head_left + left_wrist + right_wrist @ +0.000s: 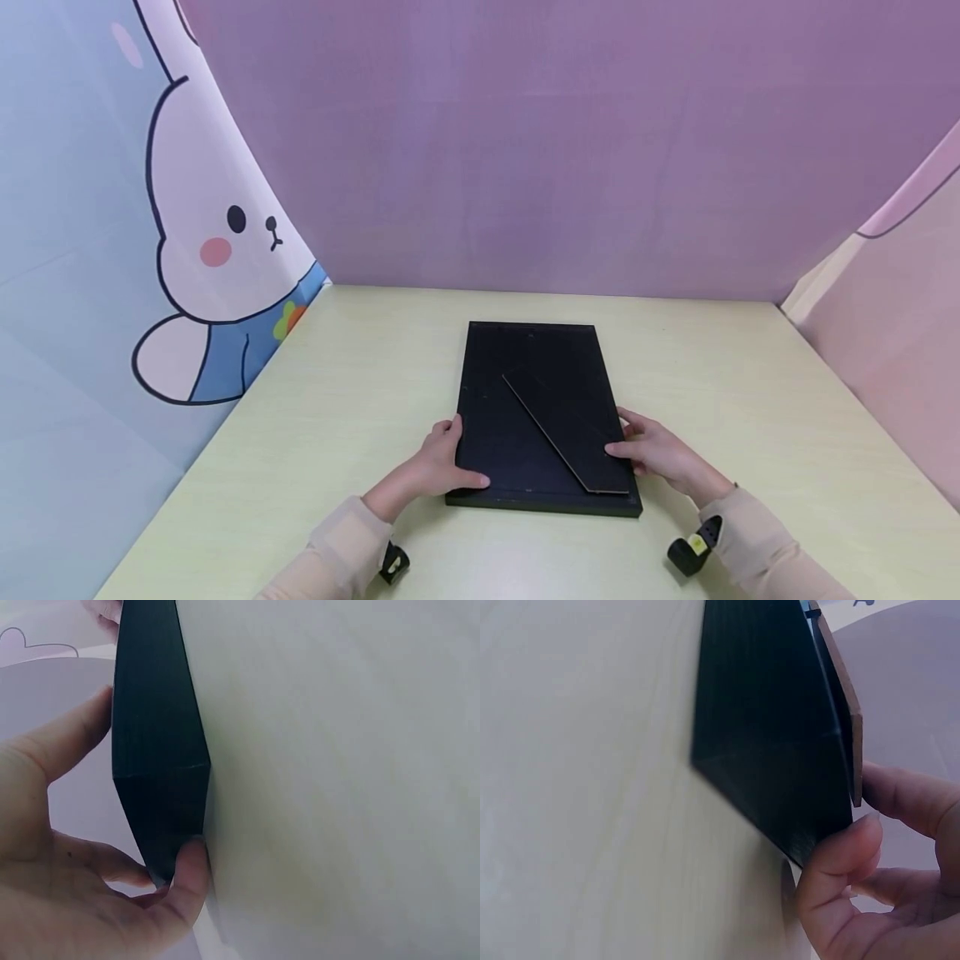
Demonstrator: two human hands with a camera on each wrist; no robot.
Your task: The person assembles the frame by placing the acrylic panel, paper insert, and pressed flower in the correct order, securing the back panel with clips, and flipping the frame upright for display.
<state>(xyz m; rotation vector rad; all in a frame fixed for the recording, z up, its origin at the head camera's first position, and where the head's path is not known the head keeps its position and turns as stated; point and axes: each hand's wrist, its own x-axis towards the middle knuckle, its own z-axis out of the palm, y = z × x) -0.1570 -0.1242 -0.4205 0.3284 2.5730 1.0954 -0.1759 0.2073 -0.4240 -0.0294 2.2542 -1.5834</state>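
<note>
Sleeves (pixel 337 543) nearest, I've got left hand (pixel 437 467) and right hand (pixel 662 454) part-curled, gripping the black frame (pixel 498 425) at left and right, mid-worktop (pixel 360 375). Grip looks done; the flap (pixel 573 433) lies low, not swung out yet.

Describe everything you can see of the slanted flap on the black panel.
The flap is a thin, flat, black strip with straight sides; its cut edge looks brown and fibreboard-like. It lies diagonally across the top face of the black panel, its near end toward the right, with a narrow gap beneath it there. The right hand rests its thumb on top. Any hinge is unclear.
</note>
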